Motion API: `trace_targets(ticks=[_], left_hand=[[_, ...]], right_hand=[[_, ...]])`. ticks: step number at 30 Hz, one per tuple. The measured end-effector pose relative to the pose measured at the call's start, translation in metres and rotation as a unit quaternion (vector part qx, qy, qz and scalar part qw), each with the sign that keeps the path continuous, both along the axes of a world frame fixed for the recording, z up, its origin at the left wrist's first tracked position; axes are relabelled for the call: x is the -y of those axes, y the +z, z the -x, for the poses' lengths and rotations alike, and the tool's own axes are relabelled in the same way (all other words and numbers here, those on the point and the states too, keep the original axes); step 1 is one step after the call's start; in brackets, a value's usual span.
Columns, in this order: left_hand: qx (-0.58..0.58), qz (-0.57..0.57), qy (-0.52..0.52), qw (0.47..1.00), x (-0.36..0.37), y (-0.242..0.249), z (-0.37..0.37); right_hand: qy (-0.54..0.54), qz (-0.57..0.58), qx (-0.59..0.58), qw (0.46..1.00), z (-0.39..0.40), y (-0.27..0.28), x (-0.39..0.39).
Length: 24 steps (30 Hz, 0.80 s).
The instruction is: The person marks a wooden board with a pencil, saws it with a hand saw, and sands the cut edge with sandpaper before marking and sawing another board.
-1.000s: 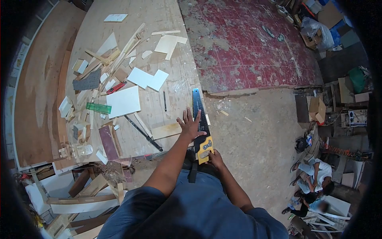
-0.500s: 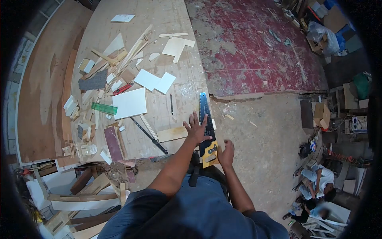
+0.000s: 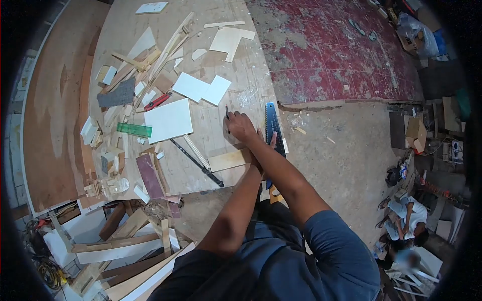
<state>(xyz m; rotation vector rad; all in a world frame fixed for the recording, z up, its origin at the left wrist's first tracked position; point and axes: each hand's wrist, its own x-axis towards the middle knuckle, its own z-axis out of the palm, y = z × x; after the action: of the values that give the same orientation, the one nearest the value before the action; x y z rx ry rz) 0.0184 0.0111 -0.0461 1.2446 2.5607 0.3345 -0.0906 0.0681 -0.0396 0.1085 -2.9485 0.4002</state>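
My right arm crosses over my left forearm. At its end, my right hand (image 3: pixel 241 126) has its fingers closed around a slim dark pencil (image 3: pixel 227 111) on the plywood tabletop. Under the crossing, my left hand (image 3: pixel 273 140) lies spread on the blade of a handsaw (image 3: pixel 271 116), pressing it along the table's right edge; part of this hand is hidden by my right forearm. The saw's yellow handle (image 3: pixel 275 194) shows below my arms. Beneath the saw and my wrists is a pale wood strip (image 3: pixel 228 160).
White board pieces (image 3: pixel 169 120), a red utility knife (image 3: pixel 157 102), a green ruler (image 3: pixel 134 130), a dark bar (image 3: pixel 196 161) and wood scraps cover the table's left. Offcuts (image 3: pixel 120 246) are piled below it. Other people (image 3: pixel 411 215) sit at the far right.
My right hand has left the saw handle's side and crossed over my left arm to the pencil. My left hand stays on the blade. The view has shifted slightly.
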Motion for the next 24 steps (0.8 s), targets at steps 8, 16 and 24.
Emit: trace_targets(ticks=[8, 16, 24], left_hand=[[0.026, 0.099, -0.010, 0.995, -0.005, 0.007, 0.008], [0.120, 0.088, 0.050, 0.988, -0.010, 0.012, 0.003], [0.148, 0.098, 0.041, 0.983, -0.012, 0.036, 0.005]], right_hand=[[-0.014, 0.110, -0.078, 0.991, -0.025, 0.037, -0.009], [-0.249, 0.405, -0.154, 0.866, -0.171, 0.081, -0.048], [-0.383, 0.529, -0.059, 0.755, -0.229, 0.028, -0.096]])
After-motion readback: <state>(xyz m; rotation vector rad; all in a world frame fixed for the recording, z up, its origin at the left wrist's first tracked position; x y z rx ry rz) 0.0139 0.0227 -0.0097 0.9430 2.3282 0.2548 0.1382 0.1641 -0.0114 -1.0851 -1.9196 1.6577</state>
